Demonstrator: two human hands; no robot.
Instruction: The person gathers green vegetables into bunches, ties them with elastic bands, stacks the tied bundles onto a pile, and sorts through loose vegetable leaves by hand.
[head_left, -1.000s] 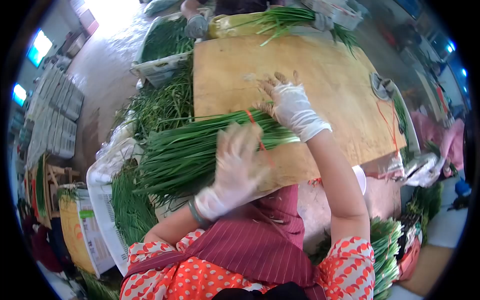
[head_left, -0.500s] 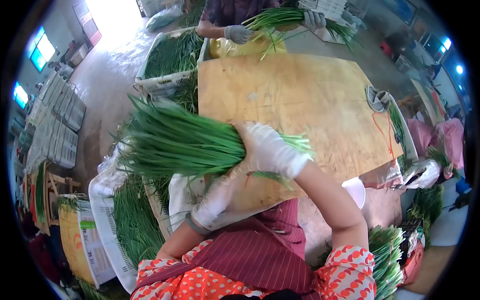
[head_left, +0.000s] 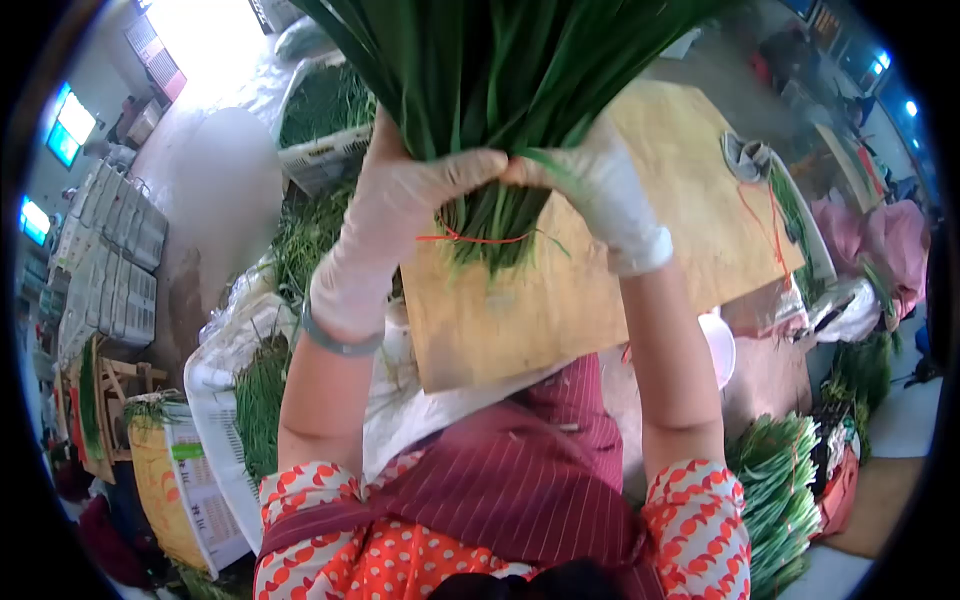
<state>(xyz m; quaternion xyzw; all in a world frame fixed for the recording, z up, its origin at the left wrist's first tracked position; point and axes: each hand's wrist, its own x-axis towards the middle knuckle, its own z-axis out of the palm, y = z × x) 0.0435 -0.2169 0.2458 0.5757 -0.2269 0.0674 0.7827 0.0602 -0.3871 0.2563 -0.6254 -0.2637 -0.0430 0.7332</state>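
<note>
I see the left hand (head_left: 400, 190) and the right hand (head_left: 600, 190), both in thin white gloves, curled round a bunch of garlic chives (head_left: 500, 90), thumb tips together in front. The fingers pass behind the leaves, so I can't quite make out how tightly they close. The bunch is up over the table (head_left: 690, 200), leaves fanning away from me, a red tie (head_left: 478, 239) crossing it below the thumbs.

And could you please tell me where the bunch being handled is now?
The bunch of greens is at the head view's top centre, held between the left hand and right hand, its lower end seen against the board.
</note>
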